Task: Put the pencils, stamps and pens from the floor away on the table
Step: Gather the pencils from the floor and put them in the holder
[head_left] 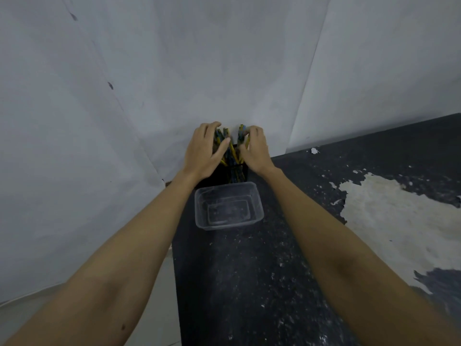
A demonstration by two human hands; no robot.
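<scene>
Both arms reach up the middle of the frame to a black pencil holder that stands at the far end of the dark bench, close against the pale wall. A bunch of pencils — yellow and blue-green shafts — stands upright in the holder, fanning out a little at the top.

The left hand is cupped round the left side of the bunch, its fingers curled over the upper ends and the thumb stretched across the front of the shafts; its grip holds the pencils together. The right hand closes in from the right side, its fingertips curled against the tops of the right-hand pencils and pinching them, so its grip is narrow and on the pencils too. The two hands are near each other but apart, with a few shafts showing between them.

Just below the holder in the frame, touching or nearly touching it, sits a clear plastic container — rectangular and lidless. The bench top is black and flecked with white, and at the right of the frame a large patch of its coating has peeled to show a pale layer. At the lower left edge a strip of light floor shows beside the bench.
</scene>
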